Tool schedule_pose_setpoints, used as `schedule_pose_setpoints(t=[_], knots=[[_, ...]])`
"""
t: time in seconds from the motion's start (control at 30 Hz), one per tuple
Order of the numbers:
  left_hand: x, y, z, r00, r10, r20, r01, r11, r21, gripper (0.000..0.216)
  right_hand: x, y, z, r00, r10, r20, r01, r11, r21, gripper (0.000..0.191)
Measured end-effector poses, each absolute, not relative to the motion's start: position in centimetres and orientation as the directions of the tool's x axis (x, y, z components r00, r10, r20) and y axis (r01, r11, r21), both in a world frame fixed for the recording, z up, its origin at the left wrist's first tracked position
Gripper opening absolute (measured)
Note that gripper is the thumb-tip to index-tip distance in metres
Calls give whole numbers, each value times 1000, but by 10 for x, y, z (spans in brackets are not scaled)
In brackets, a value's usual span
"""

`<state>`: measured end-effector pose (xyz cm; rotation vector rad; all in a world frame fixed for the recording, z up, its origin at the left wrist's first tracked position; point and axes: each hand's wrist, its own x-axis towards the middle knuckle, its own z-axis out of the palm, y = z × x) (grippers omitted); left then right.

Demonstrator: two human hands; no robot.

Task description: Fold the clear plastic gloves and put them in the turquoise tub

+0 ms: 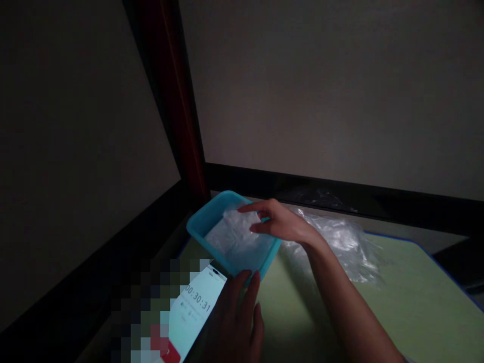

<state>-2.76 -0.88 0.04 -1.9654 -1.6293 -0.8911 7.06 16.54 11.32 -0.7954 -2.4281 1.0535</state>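
"Where do we mark the clear plastic [227, 239]?"

"Inside the blue tub [206, 217], on the surface [412, 282]. Right hand [278, 222] reaches over the tub's right rim, thumb and forefinger apart at the plastic; we can't tell if they pinch a fold."

"Left hand [239, 315]?"

"At the tub's near rim, fingers loosely spread. Phone [200, 297] just beside the tub, near side; loose film [346, 242] to its right."

"Handling?"

"We judge it light, soft, probably slippery; best pinched at a raised fold. Tub looks stiffer: we'd hold its rim."
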Motion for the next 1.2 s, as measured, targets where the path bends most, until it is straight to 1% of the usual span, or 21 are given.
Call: schedule_pose_setpoints(t=[0.1,0.17,0.23,0.33,0.43,0.5,0.6,0.67,0.8,0.87,0.93,1.07,1.2], knots=[[-28,-10,-1,81,705,705,982,-176,63,36,65,162,112,-833,552,40,391,639,-662,48],[-28,-10,-1,91,708,700,984,-171,45,36,63,161,112,-827,563,11,438,656,-615,48],[-29,-11,0,121,714,690,983,-185,19,37,62,162,110,-792,611,-8,506,648,-570,47],[-30,-11,0,127,724,678,983,-184,12,38,63,164,107,-739,673,29,565,643,-517,49],[-30,-11,0,122,729,673,983,-183,19,40,65,165,105,-719,688,105,562,662,-495,61],[-29,-11,1,118,736,667,983,-183,28,41,68,165,106,-722,680,129,550,677,-489,70],[-27,-11,1,122,732,671,981,-191,30,41,71,160,112,-707,697,121,590,675,-444,78],[-27,-10,1,122,729,673,981,-194,32,42,70,155,117,-673,733,100,658,655,-372,80],[-26,-9,0,97,745,660,980,-187,67,44,64,145,121,-604,794,71,778,606,-163,77],[-26,-9,0,87,749,656,979,-185,81,44,58,141,122,-580,812,64,810,584,-61,75],[-26,-8,0,96,752,652,977,-197,83,44,54,138,122,-571,819,65,821,571,13,69],[-24,-8,0,87,757,647,975,-198,100,44,48,132,123,-562,827,15,825,559,81,55],[-23,-8,-1,74,759,646,976,-188,109,45,45,127,122,-568,821,-55,816,571,95,45]])
